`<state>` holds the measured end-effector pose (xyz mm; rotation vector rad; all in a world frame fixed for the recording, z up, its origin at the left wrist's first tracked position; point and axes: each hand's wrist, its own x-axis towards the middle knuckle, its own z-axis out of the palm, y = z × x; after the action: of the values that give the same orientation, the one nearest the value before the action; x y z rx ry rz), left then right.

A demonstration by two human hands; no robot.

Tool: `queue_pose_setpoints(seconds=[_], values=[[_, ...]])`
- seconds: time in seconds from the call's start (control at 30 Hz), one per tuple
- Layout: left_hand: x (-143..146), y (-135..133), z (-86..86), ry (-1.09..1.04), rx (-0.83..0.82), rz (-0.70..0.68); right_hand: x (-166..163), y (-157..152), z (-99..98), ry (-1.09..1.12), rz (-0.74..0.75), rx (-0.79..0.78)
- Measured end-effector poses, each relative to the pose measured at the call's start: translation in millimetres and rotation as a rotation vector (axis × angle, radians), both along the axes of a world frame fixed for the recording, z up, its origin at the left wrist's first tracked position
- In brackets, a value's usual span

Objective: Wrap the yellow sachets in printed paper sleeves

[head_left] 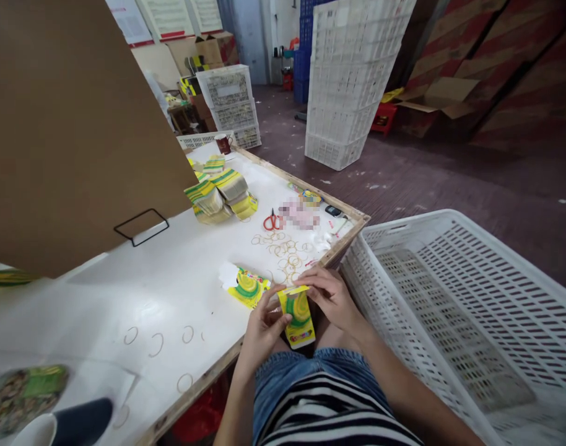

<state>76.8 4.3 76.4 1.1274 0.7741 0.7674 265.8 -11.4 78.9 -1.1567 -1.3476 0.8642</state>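
A small yellow cardboard box (300,322) with a green swirl print hangs over the table's near edge, above my lap. My left hand (267,319) grips its left side, thumb on the front face. At the top flap, the fingers of my right hand (329,296) are closed on the right corner. Just left of my hands, another yellow-and-green box (248,286) lies on the white table (181,297), white showing at its far end. Loose rubber bands (287,251) are scattered beyond my hands.
Red-handled scissors (272,220), bundled yellow cartons (225,193) and a black phone (334,211) lie farther back. A large white plastic crate (380,297) stands at my right. A big brown cardboard sheet (78,124) rises at left, beside a black wire frame (142,227). Stacked crates (352,80) stand behind.
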Motion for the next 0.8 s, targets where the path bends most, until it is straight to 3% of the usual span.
queue_pose_setpoints(seconds=[0.23, 0.47, 0.67, 0.8], values=[[10, 2, -9.0, 0.140, 0.109, 0.089, 4, 2, 0.6, 0.056, 0.198, -0.295], [11, 2, -5.5, 0.007, 0.038, -0.005, 2, 9, -3.2, -0.270, 0.036, -0.337], [14, 3, -1.4, -0.038, 0.009, 0.058, -10, 5, 16.3, -0.341, 0.025, -0.324], [12, 6, -0.6, -0.062, 0.004, 0.085, -3, 5, 13.2, -0.319, 0.019, -0.241]])
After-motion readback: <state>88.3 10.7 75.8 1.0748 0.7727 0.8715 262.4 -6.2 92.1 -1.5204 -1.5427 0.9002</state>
